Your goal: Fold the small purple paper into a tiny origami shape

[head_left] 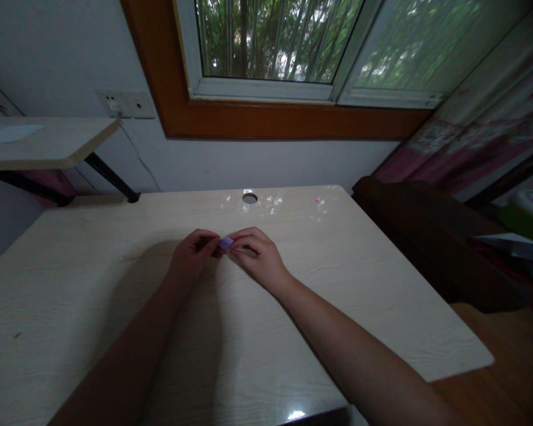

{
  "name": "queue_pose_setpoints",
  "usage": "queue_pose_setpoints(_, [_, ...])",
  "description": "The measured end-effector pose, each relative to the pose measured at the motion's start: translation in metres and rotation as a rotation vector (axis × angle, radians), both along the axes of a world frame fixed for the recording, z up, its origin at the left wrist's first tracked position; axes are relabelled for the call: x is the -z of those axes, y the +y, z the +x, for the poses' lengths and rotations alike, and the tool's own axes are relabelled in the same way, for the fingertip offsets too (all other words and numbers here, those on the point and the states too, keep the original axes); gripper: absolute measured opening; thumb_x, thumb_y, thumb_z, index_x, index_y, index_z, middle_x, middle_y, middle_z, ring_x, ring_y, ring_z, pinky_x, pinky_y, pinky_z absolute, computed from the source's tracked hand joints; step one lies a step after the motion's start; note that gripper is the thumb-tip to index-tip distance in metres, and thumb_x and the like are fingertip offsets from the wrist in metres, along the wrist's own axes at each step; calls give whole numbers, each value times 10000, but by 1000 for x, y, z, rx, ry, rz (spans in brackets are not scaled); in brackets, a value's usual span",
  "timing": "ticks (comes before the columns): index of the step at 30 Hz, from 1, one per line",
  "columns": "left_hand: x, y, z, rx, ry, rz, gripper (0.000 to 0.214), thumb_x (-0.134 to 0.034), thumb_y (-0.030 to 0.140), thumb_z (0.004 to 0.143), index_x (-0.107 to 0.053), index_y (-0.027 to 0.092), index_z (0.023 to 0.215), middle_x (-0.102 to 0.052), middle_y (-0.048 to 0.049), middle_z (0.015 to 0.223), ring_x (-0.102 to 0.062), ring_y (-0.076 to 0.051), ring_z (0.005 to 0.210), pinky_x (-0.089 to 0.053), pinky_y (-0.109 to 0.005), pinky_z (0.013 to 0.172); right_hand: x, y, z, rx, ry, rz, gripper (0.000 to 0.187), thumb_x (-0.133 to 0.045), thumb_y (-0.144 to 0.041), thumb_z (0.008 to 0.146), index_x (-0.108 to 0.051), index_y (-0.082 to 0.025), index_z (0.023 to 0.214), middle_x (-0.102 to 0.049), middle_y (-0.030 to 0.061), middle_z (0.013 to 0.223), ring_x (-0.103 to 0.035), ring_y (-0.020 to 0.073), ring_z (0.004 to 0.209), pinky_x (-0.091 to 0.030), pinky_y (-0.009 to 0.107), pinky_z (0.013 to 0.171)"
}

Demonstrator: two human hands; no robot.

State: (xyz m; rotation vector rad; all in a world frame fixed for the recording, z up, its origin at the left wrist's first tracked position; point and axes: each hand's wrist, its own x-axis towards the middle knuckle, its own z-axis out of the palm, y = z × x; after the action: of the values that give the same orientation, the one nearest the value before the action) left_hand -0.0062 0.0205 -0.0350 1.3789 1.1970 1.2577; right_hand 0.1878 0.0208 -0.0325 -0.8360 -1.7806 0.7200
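So, using the round hole [250, 200] at the far side of the worktop [359, 284] as the reference: there's a small purple slip [225, 242], paper by the look of it, on the near side of that hole and a bit to its left. It's pinched between both hands. The left hand [190, 254] has its fingertips on one end, farther left of the hole, and the right hand [262, 254] grips the other end, pretty much straight in front of the hole. Can't tell whether the slip is touching the worktop or held just above it, and the fingers hide part of it.

My read is that the step in hand is fiddly two-handed fingertip work on the slip, maybe shaping or creasing it. Next move, I'd say, calls for a light, even pinch from both sides, with one hand keeping its end steady while the other shifts its grip. There's a pink speck [317, 200] right of the hole, and a shelf [91, 141] well off to its left.
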Motion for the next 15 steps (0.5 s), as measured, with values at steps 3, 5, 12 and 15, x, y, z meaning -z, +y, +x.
queue_pose_setpoints(3, [2,0,1,3,26,27,267,-696,406,822,-634,166,921,-723,-39,769,-704,-171,680,-594,-321,696,1,0,-1,44,32,-78,90,-660,-262,885,-691,-228,963,-667,64,1019,-637,169,946,-528,307,833])
queue_pose_setpoints(5, [2,-2,1,15,66,42,242,-684,391,830,-640,170,918,-726,-39,769,-706,-175,695,-590,-323,713,3,1,-1,83,16,-149,149,-668,-297,880,-685,-220,1006,-669,60,981,-635,157,843,-522,285,753])
queue_pose_setpoints(12, [5,-4,1,79,187,68,205,-681,370,827,-665,190,926,-733,-41,798,-709,-187,742,-574,-320,734,4,3,0,64,-113,-187,148,-644,-327,902,-746,-226,937,-688,35,837,-621,160,786,-476,281,724])
queue_pose_setpoints(15, [3,-4,1,92,219,72,219,-685,389,825,-673,191,918,-731,-38,775,-701,-184,720,-568,-308,710,0,2,0,45,-123,-172,122,-647,-296,900,-752,-232,905,-684,26,814,-615,154,773,-468,274,717])
